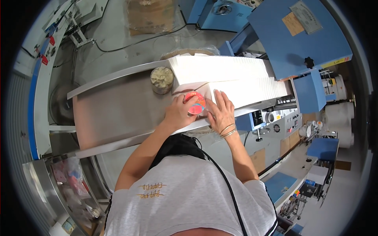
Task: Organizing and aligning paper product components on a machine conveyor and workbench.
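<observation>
Blue machine [299, 39] stands at the far right end of the steel table [114, 114]. Two rows of stacked white sheets [232, 78] run along the far edge into it. Round tin [162, 80] sits just left of the stacks. Left hand [179, 112] is curled around a red-and-blue disc [195, 103] at the near stack's end; right hand [221, 112] lies flat, fingers spread, on the sheets. Judgement: keep that palm pressing so the stack end stays square; the tin crowds the left side.

i see a brushed, dull-sheened metal table [114, 114] – matt white paper stacks [224, 69] – and a glossy plastic lid [195, 104].
</observation>
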Demonstrator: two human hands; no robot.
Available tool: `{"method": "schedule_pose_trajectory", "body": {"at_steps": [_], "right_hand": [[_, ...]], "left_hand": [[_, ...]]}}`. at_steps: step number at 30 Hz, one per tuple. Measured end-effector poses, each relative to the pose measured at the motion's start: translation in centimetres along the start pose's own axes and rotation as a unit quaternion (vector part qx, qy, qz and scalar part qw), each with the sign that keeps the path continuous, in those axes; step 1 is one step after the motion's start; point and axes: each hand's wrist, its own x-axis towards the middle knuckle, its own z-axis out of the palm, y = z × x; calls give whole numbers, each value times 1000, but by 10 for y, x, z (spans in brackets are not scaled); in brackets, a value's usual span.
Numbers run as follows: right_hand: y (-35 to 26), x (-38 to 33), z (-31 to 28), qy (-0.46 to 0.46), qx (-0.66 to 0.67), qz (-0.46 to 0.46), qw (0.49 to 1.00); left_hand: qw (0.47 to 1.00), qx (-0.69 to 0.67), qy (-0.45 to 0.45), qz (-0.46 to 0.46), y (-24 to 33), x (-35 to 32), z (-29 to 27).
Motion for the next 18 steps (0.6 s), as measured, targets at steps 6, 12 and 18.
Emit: {"method": "schedule_pose_trajectory", "body": {"at_steps": [6,12,18], "right_hand": [[-1,1,-8,13,69,-1,998],[1,13,-12,51,132,-12,990],[-26,78,-10,114,220,-17,969]], "left_hand": [[999,-22,22,10,7,0,14],[998,-57,8,4,9,-2,5],[980,-58,191,-2,-11,7,-22]]}}
